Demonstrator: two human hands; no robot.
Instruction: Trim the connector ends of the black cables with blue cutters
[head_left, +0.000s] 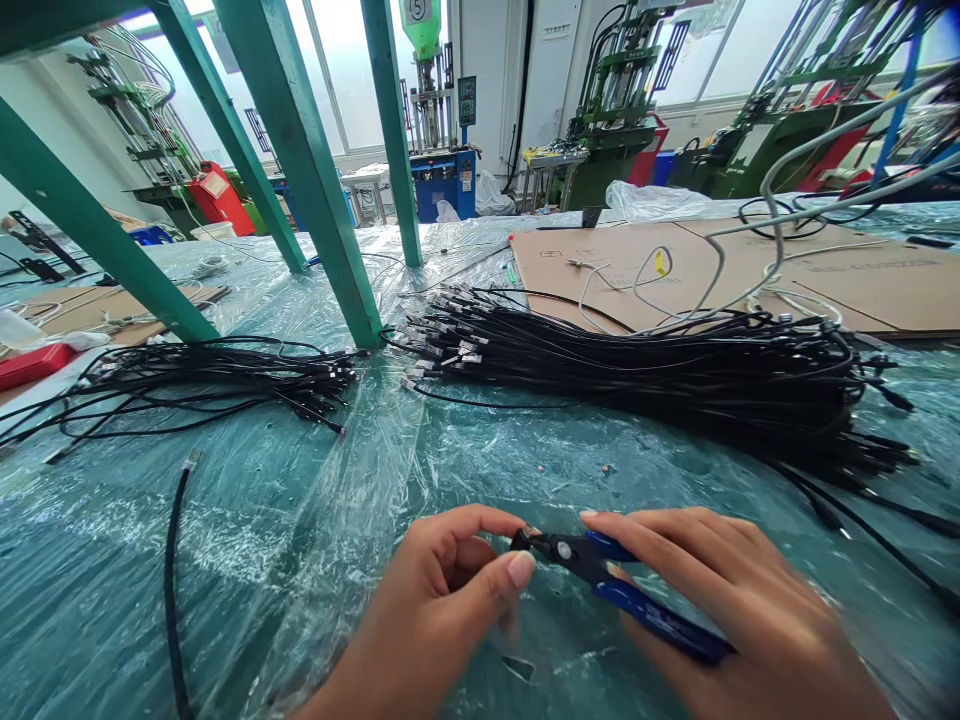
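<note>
My left hand (450,580) pinches a small black piece (520,541) between thumb and forefinger; most of it is hidden by the fingers. In my right hand (720,590) is a pair of wire cutters (660,622) with blue handles. Their jaws point left and meet the black piece at my left fingertips. Beyond my hands lies a big bundle of black cables (637,370) with metal plugs at its left end. To the left, one black cable (172,580) with a metal plug runs down out of view.
A smaller heap of black cables (225,375) lies at the left, by green metal posts (330,200). Clear plastic film (300,520) covers the table. Cardboard sheets (585,255) carry loose grey cables (780,190) at the back right. Machines (615,120) stand behind.
</note>
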